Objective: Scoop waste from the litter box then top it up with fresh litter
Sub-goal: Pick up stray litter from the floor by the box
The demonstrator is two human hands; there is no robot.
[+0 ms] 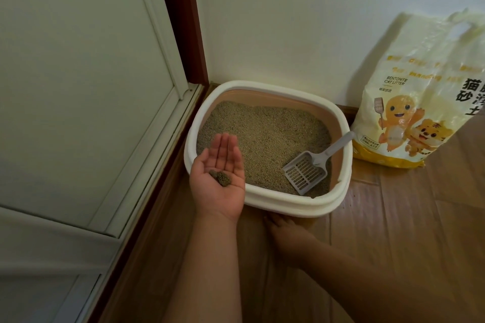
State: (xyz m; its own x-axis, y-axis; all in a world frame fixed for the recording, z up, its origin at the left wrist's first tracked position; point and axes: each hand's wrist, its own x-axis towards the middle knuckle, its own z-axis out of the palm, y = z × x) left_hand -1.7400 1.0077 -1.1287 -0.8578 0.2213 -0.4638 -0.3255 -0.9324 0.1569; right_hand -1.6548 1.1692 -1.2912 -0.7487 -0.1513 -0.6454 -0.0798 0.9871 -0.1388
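Cradling dark litter clump (221, 178) on flat left palm (218, 178); right hand (287, 231) on floor, fingers unclear.

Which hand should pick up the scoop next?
Right, probably. The left hand lies palm up carrying a clump, while the right hand rests on the floor, holding nothing, on the side of the scoop.

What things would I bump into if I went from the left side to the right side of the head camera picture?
White door panel → red-brown door frame → left hand holding a clump of waste on its flat palm → grey scoop lying in the litter box → yellow bag of cat litter.
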